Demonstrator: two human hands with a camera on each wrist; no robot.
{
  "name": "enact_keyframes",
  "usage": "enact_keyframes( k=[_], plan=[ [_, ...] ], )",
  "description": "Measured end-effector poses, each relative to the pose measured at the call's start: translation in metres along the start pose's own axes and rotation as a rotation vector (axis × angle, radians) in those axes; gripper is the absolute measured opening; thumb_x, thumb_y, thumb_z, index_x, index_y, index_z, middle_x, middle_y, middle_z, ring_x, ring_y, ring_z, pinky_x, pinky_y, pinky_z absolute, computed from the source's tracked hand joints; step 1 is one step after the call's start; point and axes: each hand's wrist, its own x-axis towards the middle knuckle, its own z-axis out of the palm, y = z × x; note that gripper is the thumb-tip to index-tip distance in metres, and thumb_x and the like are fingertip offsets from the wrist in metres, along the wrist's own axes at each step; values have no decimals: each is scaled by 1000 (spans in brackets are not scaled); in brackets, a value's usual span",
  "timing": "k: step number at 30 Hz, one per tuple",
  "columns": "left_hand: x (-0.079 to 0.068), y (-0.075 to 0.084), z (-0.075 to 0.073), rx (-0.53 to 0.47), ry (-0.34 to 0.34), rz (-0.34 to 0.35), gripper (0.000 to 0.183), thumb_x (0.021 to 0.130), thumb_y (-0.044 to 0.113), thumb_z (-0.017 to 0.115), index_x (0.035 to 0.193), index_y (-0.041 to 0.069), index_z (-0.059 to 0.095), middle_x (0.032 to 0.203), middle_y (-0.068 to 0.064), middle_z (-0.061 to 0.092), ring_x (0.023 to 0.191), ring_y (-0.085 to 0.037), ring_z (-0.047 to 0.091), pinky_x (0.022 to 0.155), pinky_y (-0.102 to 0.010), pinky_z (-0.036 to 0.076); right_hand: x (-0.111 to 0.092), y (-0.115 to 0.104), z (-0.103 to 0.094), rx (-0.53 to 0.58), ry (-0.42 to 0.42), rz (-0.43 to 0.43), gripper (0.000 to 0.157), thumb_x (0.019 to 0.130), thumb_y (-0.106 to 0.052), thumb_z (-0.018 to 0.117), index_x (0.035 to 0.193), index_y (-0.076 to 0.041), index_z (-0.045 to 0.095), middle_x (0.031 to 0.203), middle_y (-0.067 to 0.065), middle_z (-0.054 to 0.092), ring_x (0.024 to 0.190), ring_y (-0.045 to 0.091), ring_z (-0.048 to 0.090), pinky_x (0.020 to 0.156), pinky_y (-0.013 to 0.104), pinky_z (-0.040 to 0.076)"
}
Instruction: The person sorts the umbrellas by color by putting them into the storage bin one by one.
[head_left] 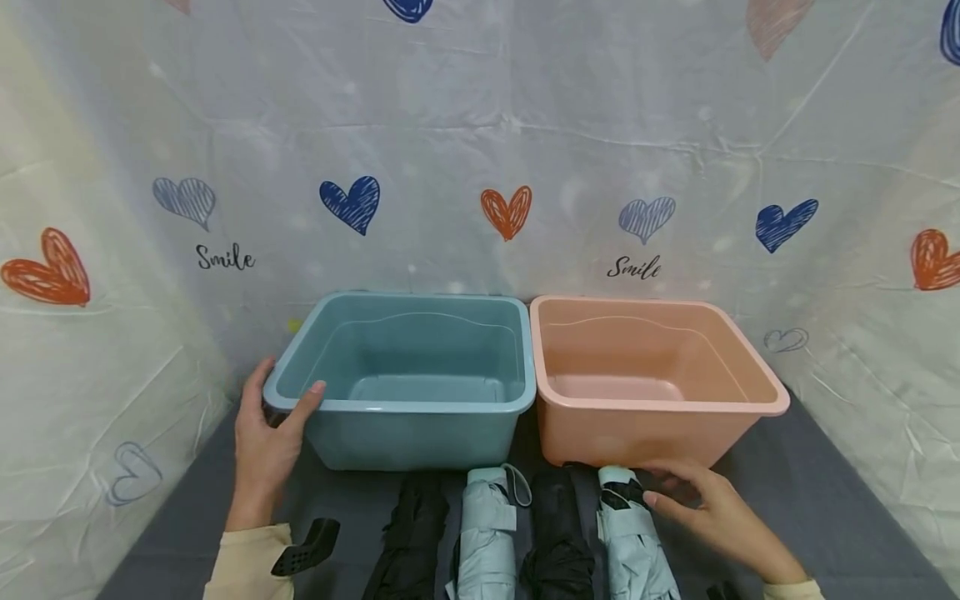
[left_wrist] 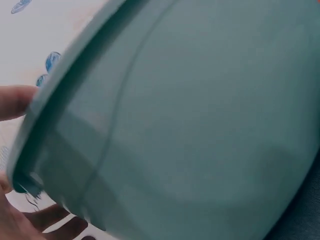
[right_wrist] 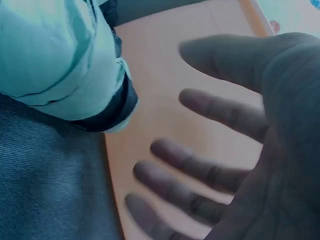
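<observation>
My left hand (head_left: pixel 272 446) grips the front left corner of a blue-green plastic bin (head_left: pixel 408 437), its thumb over the rim and fingers at the outer side; the left wrist view shows the bin's wall (left_wrist: pixel 200 110) filling most of the picture. My right hand (head_left: pixel 708 504) hovers by the top end of the rightmost pale mint folding umbrella (head_left: pixel 637 546). In the right wrist view, its fingers (right_wrist: pixel 220 112) are spread and relaxed, apart from the umbrella (right_wrist: pixel 55 55). Nothing lies in that palm.
A peach bin (head_left: pixel 622 433) stands right beside the blue-green one. Left of the rightmost umbrella lie a black umbrella (head_left: pixel 558 533), another mint umbrella (head_left: pixel 486 533) and one more black umbrella (head_left: pixel 412 533), in a row on the grey cloth (head_left: pixel 337 500). A heart-printed sheet (head_left: pixel 450 125) hangs behind.
</observation>
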Motion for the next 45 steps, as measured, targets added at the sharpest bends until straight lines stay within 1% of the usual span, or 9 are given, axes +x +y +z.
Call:
enact_keyframes(
  k=[7,13,25,29,31,33,38,41,45],
  plan=[
    [2,-7,3,-31,-21,-3,81,99,29,69,163,26,19,164,-8,23,147,-32,29,113,-57,29,2,9,1,147,-181,57,58,90,-24,79,141,-7,58,140,23,51,106,34,60,78,41,53],
    [3,-6,3,-49,-22,-12,82,98,29,69,163,25,20,164,-8,22,148,-31,27,115,-57,26,6,17,2,288,-358,140,65,92,-20,77,149,-4,50,147,28,45,110,34,58,82,48,50],
    [3,-6,5,-55,-6,-21,81,98,29,70,162,24,20,164,-8,22,147,-32,28,115,-58,26,5,15,15,350,-423,61,70,89,-17,80,150,-4,48,147,33,40,92,20,61,77,32,52],
    [3,-6,5,-51,-11,-28,81,98,30,69,162,25,20,164,-7,22,147,-31,28,114,-56,26,6,11,20,318,-424,54,71,90,-20,80,150,-2,47,91,16,56,66,6,49,63,26,46],
    [3,-6,5,-49,-16,-32,81,98,30,69,162,26,20,164,-7,23,147,-31,28,113,-55,27,5,9,22,304,-423,41,72,89,-20,80,150,0,47,68,1,39,54,4,37,57,25,41],
    [3,-5,5,-49,-19,-34,80,98,30,69,162,26,20,164,-7,23,147,-30,28,113,-54,27,5,7,24,294,-419,46,72,89,-22,80,150,-1,47,62,-5,27,51,3,33,54,25,38],
    [3,-5,6,-46,-17,-27,82,98,31,69,162,25,20,164,-8,21,148,-31,26,115,-56,26,6,3,26,232,-398,77,74,87,-28,82,150,-9,48,98,5,53,79,15,48,72,32,39],
    [4,-5,6,-48,-16,-25,82,98,31,70,163,25,20,165,-8,21,149,-31,25,116,-58,24,7,4,28,218,-393,73,74,87,-31,82,151,-12,49,126,17,53,101,24,51,82,40,42],
    [3,-5,4,-48,-21,-28,81,98,30,69,163,25,20,165,-8,20,149,-31,24,116,-58,24,7,4,29,233,-406,57,73,89,-31,80,152,-13,47,144,25,47,120,30,51,91,46,45]
  ],
)
